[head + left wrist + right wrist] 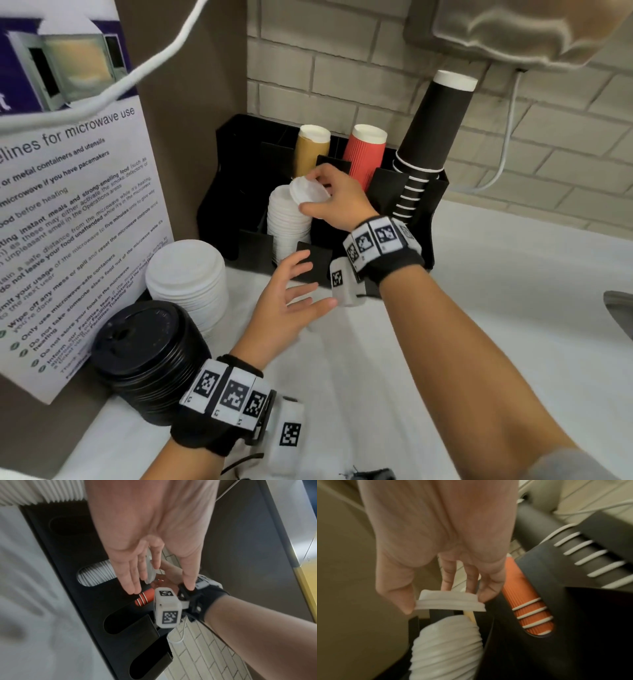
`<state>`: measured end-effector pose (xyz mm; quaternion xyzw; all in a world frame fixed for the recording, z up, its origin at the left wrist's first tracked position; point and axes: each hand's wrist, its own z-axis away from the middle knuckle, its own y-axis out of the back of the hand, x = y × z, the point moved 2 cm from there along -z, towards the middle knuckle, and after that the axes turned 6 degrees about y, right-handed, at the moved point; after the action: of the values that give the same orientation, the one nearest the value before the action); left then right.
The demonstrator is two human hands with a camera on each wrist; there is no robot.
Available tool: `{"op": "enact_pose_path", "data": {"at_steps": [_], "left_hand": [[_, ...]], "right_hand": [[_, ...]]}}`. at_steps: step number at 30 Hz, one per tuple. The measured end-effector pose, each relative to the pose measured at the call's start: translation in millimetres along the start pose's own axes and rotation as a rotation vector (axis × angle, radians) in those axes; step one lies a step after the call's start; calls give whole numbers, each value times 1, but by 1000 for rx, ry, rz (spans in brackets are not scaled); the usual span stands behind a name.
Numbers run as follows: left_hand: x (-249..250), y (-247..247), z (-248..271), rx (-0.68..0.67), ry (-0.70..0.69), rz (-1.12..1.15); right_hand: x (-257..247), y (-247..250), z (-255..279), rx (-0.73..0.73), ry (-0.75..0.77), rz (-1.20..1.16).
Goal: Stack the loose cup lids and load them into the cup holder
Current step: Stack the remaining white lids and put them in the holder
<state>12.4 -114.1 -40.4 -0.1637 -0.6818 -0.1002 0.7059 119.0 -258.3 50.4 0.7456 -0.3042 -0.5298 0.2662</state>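
Observation:
My right hand (320, 197) pinches a small white lid (308, 192) by its rim, tilted, just above a stack of white lids (287, 222) that stands in a front slot of the black cup holder (236, 192). In the right wrist view the lid (450, 602) sits between thumb and fingers over that stack (447, 646). My left hand (294, 294) hovers open, fingers spread, in front of the holder and holds nothing. The left wrist view shows the left hand (159, 586), fingers straight, pointing at the slot with lids (96, 574).
A loose stack of larger white lids (188, 281) and a stack of black lids (147, 356) stand on the white counter (479, 291) at left, beside a microwave notice (68, 205). The holder carries tan (311, 150), red (364, 154) and black cups (428, 137). A sink edge (620, 308) is far right.

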Motion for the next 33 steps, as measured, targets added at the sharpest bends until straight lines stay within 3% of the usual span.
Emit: {"op": "enact_pose_path", "data": {"at_steps": [7, 24, 27, 33], "left_hand": [[-4, 3, -1, 10, 20, -16], [-4, -1, -2, -5, 17, -67], [7, -2, 2, -37, -8, -146], [70, 3, 14, -263, -197, -438]], "right_hand": [[-8, -13, -37, -108, 105, 174], [-17, -37, -24, -329, 212, 646], [-17, -33, -17, -321, 209, 601], [-27, -9, 19, -24, 238, 83]]}}
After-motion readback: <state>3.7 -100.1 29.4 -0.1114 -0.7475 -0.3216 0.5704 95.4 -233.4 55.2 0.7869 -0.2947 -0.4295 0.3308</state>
